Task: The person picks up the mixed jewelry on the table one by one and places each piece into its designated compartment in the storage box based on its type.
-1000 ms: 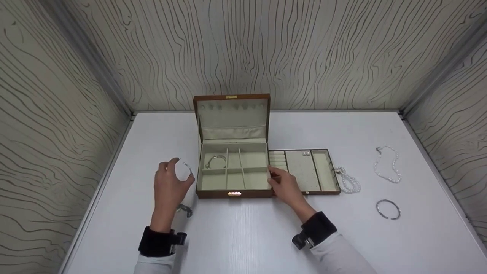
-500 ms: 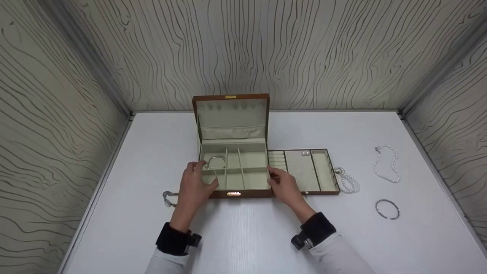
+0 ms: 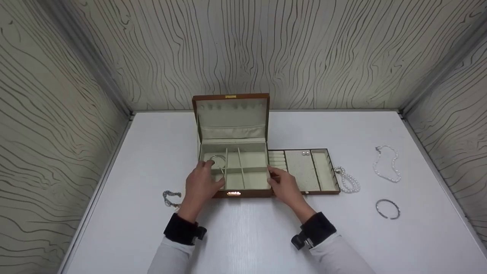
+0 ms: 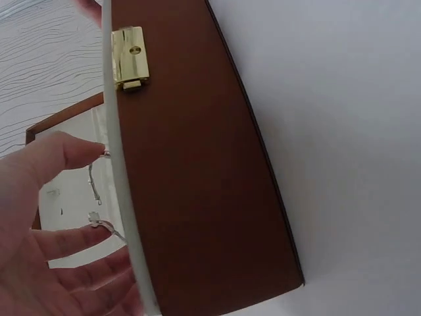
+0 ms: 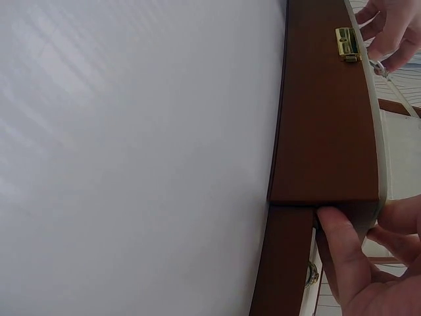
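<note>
My left hand (image 3: 201, 182) pinches a slim silver bangle (image 3: 223, 172) between thumb and fingers, over the front left compartment of a brown jewelry box (image 3: 251, 193). In the left wrist view, the bangle (image 4: 112, 230) is partly hidden behind the box's pale rim. Another silver bangle (image 3: 218, 156) lies in the back left compartment, partly covered by my fingers. My right hand (image 3: 284, 185) grips the box's right wall. In the right wrist view, the thumb (image 5: 339, 230) presses the side below the rim, with fingers at the top edge. The lid (image 3: 233, 114) stands raised.
A drawer (image 3: 300, 175) extends from the box's right side, with pearl earrings (image 3: 305, 153) on its pad. On the white table lie a beaded bracelet (image 3: 167, 199) left, and a pearl strand (image 3: 350, 182), a pearl necklace (image 3: 397, 167) and a dark bangle (image 3: 398, 214) right.
My left hand has carried the silver bangle rightward from beside the box to over its front left compartment, uncovering the beaded bracelet. My right hand has stayed at the box's right side.
</note>
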A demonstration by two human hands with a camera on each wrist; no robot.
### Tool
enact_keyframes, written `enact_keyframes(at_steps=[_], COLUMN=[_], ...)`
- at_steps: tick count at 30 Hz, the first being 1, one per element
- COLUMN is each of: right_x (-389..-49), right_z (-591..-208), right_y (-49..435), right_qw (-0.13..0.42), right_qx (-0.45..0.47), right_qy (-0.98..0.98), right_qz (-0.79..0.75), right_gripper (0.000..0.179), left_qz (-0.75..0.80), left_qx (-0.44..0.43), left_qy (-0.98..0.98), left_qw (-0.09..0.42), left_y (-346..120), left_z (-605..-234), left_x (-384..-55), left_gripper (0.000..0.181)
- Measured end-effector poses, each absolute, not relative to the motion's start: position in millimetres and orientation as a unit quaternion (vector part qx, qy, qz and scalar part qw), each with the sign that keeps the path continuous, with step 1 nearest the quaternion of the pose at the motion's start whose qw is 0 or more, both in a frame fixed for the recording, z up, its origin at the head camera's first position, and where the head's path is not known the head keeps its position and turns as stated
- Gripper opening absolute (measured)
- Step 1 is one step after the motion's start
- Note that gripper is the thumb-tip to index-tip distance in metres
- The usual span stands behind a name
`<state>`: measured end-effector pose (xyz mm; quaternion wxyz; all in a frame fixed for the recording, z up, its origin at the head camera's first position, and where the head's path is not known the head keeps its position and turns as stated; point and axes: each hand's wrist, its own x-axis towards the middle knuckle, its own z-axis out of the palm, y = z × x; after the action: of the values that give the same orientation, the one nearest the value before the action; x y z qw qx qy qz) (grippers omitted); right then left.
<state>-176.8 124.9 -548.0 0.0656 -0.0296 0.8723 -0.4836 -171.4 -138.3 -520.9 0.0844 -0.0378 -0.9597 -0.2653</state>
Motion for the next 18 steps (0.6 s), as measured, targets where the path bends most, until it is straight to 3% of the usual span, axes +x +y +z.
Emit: enact_keyframes(at_steps=[8,14,18], right_x=[-176.8,-177.0,-176.5], right_z=[-547.4,-547.4,-547.5], right_y=[126.3,126.1,125.6], right_qw=[0.061,0.065,0.067], right_qx=[-0.037,-0.038,-0.038], right_qy=[0.873,0.869,0.87], right_qz=[-0.482,-0.488,-0.488], right_gripper=[0.044,0.045,0.045], left_qz=[-0.24,-0.231,-0.255], left_qx=[-0.02,-0.025,-0.03], left_qy=[-0.971,-0.971,-0.964], left_qw=[0.006,-0.052,-0.068], left_y=[-136.0,-131.5,-130.3], left_z=[-516.0,-510.8,-512.4], left_x=[-177.4,-184.8,-188.9], left_gripper=[0.054,0.022,0.032])
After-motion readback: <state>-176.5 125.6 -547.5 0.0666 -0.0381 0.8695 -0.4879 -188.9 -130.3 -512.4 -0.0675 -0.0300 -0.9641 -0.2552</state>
